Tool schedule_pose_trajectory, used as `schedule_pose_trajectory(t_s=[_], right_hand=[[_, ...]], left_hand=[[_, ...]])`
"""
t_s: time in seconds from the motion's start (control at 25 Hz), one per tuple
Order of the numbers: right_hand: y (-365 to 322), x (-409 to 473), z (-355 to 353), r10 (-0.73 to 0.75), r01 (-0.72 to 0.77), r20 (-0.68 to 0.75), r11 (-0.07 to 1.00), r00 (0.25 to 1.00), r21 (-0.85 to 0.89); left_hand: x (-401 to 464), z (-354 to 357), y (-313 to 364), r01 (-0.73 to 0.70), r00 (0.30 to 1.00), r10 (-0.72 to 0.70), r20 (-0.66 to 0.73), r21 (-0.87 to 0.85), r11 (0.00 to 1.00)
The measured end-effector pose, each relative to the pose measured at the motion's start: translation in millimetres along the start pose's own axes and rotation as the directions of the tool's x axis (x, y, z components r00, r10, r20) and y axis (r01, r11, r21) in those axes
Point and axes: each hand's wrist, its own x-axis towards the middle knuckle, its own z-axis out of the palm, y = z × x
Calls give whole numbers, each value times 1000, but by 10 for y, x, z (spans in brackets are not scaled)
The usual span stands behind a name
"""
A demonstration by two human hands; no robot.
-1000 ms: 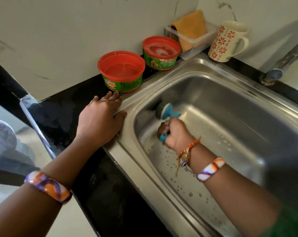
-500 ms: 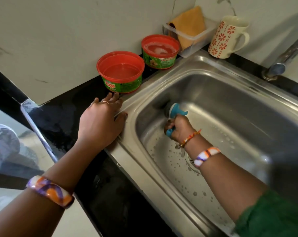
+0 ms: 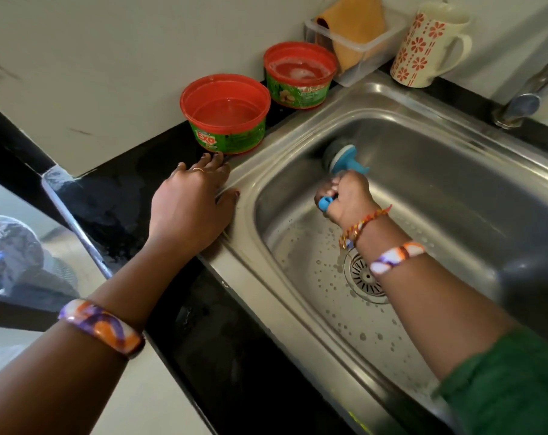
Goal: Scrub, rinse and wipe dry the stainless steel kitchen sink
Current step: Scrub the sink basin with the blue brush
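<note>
1 sink [image 3: 297, 146]; 1 blue scrub brush [image 3: 344, 158], gripped by R hand [image 3: 349, 197]; L hand [image 3: 192, 204] flat, fingers spread, on rim; 2 red tubs [image 3: 225, 113]; 1 mug [image 3: 429, 45].

Place: home kitchen
Fixture: stainless steel sink [image 3: 473, 196], frame centre right; metal tap [image 3: 523, 105], upper right
Surface: black stone counter [image 3: 109, 196], left
Wares: two red-rimmed green dish-soap tubs [image 3: 225, 114]; floral ceramic mug [image 3: 429, 45], top

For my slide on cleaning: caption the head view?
Right hand scrubs the sink wall with a blue brush; left hand rests on the rim.
</note>
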Motion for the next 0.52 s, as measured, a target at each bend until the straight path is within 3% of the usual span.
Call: schedule_pose_trajectory(t_s=[0.08, 0.24, 0.32, 0.4, 0.48, 0.52], right_hand=[[69, -44, -27, 67, -68, -69, 997, 995, -25], [219, -277, -155, 247, -241, 48, 964, 968, -111], [-180, -187, -63, 130, -132, 100, 991, 986, 7], [-512, -42, 83, -35, 31, 26, 991, 999, 132], [-386, -10, 120, -77, 80, -62, 996, 995, 32], [-147, -24, 58, -10, 7, -53, 999, 999, -45]], left_hand=[[-15, -16, 12, 9, 1000, -9, 16, 5, 1000], [-26, -43, 28, 15, 1000, -15, 17, 8, 1000], [-13, -36, 23, 14, 1000, -14, 16, 12, 1000], [-18, -21, 8, 9, 1000, -9, 18, 8, 1000], [-14, -17, 2, -2, 1000, 2, 16, 1, 1000], [-16, -14, -4, -3, 1000, 3, 17, -1, 1000]])
